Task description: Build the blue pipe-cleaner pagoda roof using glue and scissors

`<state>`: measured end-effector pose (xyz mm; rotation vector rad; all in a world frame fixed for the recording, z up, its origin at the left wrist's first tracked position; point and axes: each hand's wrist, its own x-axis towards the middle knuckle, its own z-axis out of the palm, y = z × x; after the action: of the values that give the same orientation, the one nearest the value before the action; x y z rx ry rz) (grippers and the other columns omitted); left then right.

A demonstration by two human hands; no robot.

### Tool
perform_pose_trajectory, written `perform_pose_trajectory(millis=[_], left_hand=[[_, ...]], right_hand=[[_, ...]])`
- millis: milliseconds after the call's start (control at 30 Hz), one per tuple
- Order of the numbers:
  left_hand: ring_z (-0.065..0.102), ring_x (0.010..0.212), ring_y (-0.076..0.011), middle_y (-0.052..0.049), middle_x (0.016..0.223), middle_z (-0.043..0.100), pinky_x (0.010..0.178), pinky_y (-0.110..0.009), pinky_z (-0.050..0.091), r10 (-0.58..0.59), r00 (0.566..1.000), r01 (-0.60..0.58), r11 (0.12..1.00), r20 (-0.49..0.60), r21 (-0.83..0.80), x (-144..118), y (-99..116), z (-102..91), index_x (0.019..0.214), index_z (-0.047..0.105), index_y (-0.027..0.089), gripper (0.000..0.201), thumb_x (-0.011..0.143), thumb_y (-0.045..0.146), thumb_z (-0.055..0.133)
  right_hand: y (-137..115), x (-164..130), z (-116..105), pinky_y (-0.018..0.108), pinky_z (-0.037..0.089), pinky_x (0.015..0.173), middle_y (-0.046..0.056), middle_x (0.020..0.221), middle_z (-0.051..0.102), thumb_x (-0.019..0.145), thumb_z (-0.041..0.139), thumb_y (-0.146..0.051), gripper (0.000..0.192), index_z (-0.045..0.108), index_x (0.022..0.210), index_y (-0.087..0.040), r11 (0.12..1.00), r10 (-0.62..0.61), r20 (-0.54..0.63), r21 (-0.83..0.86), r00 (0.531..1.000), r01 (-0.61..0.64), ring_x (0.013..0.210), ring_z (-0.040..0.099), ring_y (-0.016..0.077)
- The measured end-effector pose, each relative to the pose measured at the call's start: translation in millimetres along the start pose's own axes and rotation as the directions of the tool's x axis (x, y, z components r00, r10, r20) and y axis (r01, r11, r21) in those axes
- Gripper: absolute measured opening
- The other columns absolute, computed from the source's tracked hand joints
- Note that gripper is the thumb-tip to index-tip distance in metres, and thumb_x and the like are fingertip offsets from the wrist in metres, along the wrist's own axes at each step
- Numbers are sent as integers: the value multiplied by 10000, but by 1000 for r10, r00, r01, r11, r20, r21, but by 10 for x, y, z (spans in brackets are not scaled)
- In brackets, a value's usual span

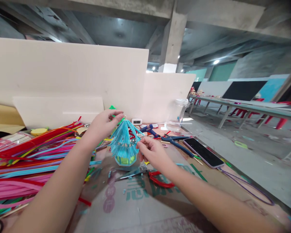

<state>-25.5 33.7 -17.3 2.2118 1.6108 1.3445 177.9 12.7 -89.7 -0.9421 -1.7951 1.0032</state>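
Cluttered desk [140, 207], pipe cleaners [26, 155] left | my left hand [103, 124] pinched the blue lantern [123, 142] top | right hand [151, 152] gripped its fringe | scissors [145, 174] below.

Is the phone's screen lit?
No, the phone lies face up on the table's right edge with a dark screen, cable attached.

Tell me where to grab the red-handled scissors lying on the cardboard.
Probably by the red handle loops, coming from above on the right. The scissors lie flat, blades pointing left under the blue pipe-cleaner model, and the right hand hovers just above the handles.
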Motion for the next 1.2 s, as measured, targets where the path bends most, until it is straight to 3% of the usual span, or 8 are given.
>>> perform_pose_trajectory(millis=[133, 367, 700, 967, 1200], left_hand=[[638, 950, -242, -81, 1115, 701, 802, -332, 483, 23, 993, -23, 1000, 119, -1, 6, -57, 82, 1121, 698, 171, 473, 884, 521, 487], [639, 885, -212, -40, 1073, 702, 799, -329, 476, 83, 975, -80, 997, 206, -18, -44, -6, 57, 1120, 677, 207, 377, 871, 457, 547], [607, 866, -221, -42, 996, 651, 737, -330, 455, 74, 977, -86, 995, 202, 50, -80, 90, 95, 1015, 624, 197, 368, 813, 504, 606], [595, 864, -213, -43, 983, 637, 760, -328, 452, 131, 977, -140, 989, 170, 41, -92, 164, 119, 960, 608, 192, 251, 819, 397, 578], [592, 861, -217, -44, 945, 623, 745, -327, 449, 120, 978, -135, 988, 170, 79, -112, 203, 114, 946, 596, 189, 222, 816, 365, 558]], right_hand=[[47, 13, 9, 210, 341, 456, -39, 502, 573, 900, 494, -284, 208, 512, 709, -202, 999, -5, -5, -47, 1000, 4, 440, 481, 96], [109, 17, 16, 198, 311, 413, -46, 484, 569, 915, 495, -337, 198, 528, 766, -210, 995, 18, 20, -103, 1000, -16, 417, 457, 98], [112, 16, 21, 194, 305, 410, -38, 506, 591, 924, 486, -360, 203, 536, 793, -214, 992, 14, 22, -125, 1000, -11, 427, 475, 101], [85, -13, 26, 196, 282, 416, -45, 493, 587, 923, 484, -332, 198, 547, 780, -212, 987, 13, 25, -162, 1000, -9, 408, 442, 93], [28, -29, 38, 212, 332, 450, -34, 501, 596, 927, 485, -328, 186, 554, 796, -215, 990, 19, 29, -142, 999, -15, 446, 520, 118]])
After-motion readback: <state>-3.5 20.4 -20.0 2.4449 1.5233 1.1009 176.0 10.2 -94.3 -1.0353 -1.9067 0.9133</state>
